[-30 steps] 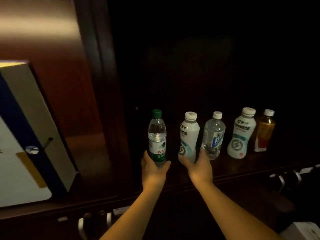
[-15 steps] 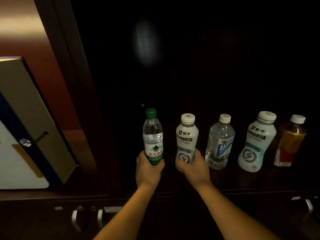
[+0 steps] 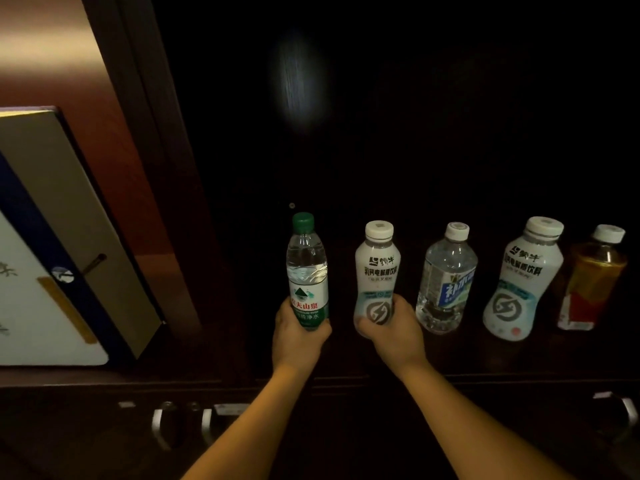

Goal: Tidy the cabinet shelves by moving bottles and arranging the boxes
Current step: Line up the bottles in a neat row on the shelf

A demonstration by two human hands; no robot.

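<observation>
Several bottles stand in a row on a dark cabinet shelf point(image 3: 450, 362). My left hand point(image 3: 294, 337) grips the base of a clear water bottle with a green cap point(image 3: 307, 268). My right hand point(image 3: 394, 327) wraps the bottom of a white drink bottle point(image 3: 377, 271). To the right stand a clear bottle with a blue label point(image 3: 446, 278), a second white bottle point(image 3: 523, 278) and an amber tea bottle point(image 3: 594, 278). A large white and blue box point(image 3: 52, 244) leans in the left compartment.
A dark vertical divider point(image 3: 156, 168) separates the box compartment from the bottle shelf. Below the shelf edge are metal door handles point(image 3: 157, 427) on the left and another metal handle point(image 3: 628, 410) at the far right. The cabinet's back is very dark.
The view has shifted left and closer, so the bottles sit further right in frame. My right hand has closed around the white bottle's base; my left hand keeps its hold on the green-capped bottle.
</observation>
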